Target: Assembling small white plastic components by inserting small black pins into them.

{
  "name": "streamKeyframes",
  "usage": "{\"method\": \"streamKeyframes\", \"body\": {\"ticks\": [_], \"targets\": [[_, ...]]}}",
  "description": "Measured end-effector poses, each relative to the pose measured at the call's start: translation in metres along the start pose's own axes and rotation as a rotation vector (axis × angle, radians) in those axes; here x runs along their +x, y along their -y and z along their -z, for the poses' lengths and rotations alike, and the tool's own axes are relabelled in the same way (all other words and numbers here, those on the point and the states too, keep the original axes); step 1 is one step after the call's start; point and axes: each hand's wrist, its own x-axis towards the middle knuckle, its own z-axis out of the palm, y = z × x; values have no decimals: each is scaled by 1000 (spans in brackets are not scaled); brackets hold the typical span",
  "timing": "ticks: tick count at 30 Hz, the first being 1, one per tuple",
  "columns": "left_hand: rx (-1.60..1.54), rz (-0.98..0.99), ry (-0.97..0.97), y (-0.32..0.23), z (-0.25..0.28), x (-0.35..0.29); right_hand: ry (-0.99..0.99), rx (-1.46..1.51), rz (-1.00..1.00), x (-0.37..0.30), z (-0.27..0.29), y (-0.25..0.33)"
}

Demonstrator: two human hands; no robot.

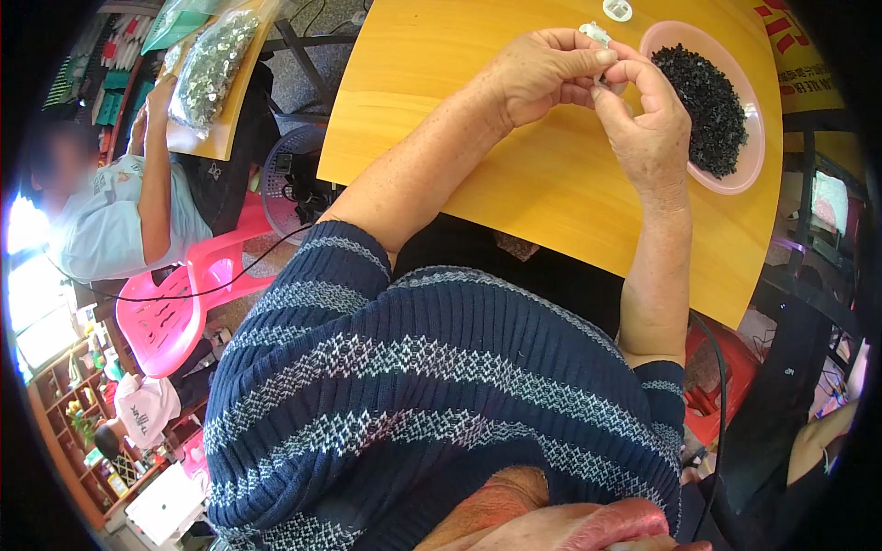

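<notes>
Over the far side of the yellow table [441, 92], my two hands meet at the fingertips. Between the fingers is a small white plastic part [595, 34], whose top end sticks out beyond them. My left hand [548, 75] pinches it from the left with thumb and forefinger. From the right, my right hand [649, 115] closes thumb and fingers on its lower end, which is mostly hidden. Just beyond lies a round white plastic piece [617, 10]. A pink oval basin [755, 138], right beside my right hand, holds a heap of small black parts [703, 106].
At left, another person [119, 216] in a light shirt sits by a table with a clear bag of small parts [216, 73]. A pink plastic chair [165, 317] and a purple basket [289, 174] stand between us. Behind my right arm is a red stool [726, 386], with a black cable [721, 413] hanging nearby.
</notes>
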Motion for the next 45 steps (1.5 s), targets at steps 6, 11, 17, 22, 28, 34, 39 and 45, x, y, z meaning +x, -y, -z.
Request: {"method": "streamKeyframes", "body": {"ticks": [6, 11, 17, 22, 28, 34, 39, 45], "targets": [[-149, 76, 27, -6, 6, 5, -199, 456, -53, 6, -2, -14], [-53, -29, -76, -22, 17, 0, -236, 573, -95, 4, -1, 5], [401, -614, -283, -108, -8, -5, -195, 378, 16, -3, -1, 3], [1316, -595, -334, -158, -15, 57, 67, 289, 150, -2, -12, 20], [1787, 0, -305, -167, 12, 114, 124, 295, 110, -3, -14, 9], [1366, -619, 146, -83, -5, 42, 33, 331, 188, -3, 2, 14], [1869, -319, -33, -28, -3, 26, -207, -287, -66, 12, 44, -32], [1852, -440, -52, -12, -1, 38, 142, -634, -377, 11, 51, -59]]}}
